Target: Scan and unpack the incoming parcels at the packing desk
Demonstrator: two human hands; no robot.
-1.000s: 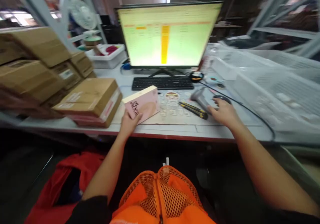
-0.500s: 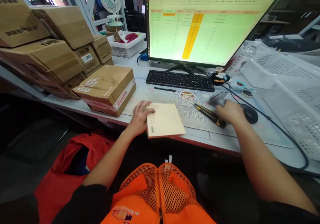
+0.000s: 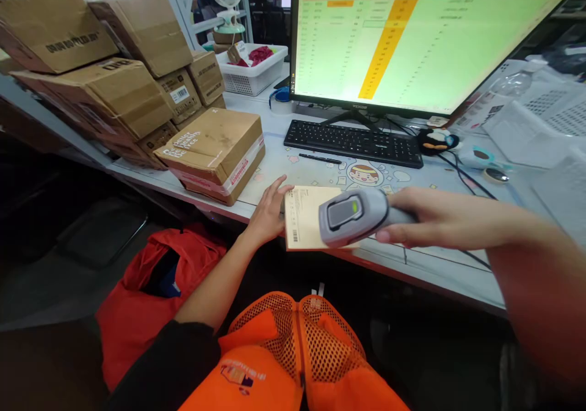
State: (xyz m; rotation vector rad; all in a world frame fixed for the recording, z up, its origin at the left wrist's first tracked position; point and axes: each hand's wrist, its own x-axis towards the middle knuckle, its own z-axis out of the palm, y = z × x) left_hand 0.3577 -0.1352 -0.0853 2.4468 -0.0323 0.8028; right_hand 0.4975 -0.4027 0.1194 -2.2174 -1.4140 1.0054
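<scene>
A grey handheld barcode scanner [image 3: 350, 215] with a green light is in my right hand [image 3: 425, 215], its head over the right part of a flat cream package. This cream package [image 3: 306, 212] has printing and a barcode on its left side and lies at the desk's front edge. My left hand [image 3: 270, 212] grips its left edge, the fingers partly out of sight beside it. The scanner and right hand cover the package's right side and the mat beyond.
Left of the package sits a brown carton [image 3: 217, 148], with several stacked boxes [image 3: 132, 38] behind. A keyboard [image 3: 350, 142], pen [image 3: 319, 158] and monitor [image 3: 366, 44] stand at the back. A penguin toy [image 3: 437, 140] and white baskets [image 3: 526, 127] are on the right.
My right hand has lifted the scanner from the mat and brought it left over the package. The left hand stays at the package's left edge. The view has shifted.
</scene>
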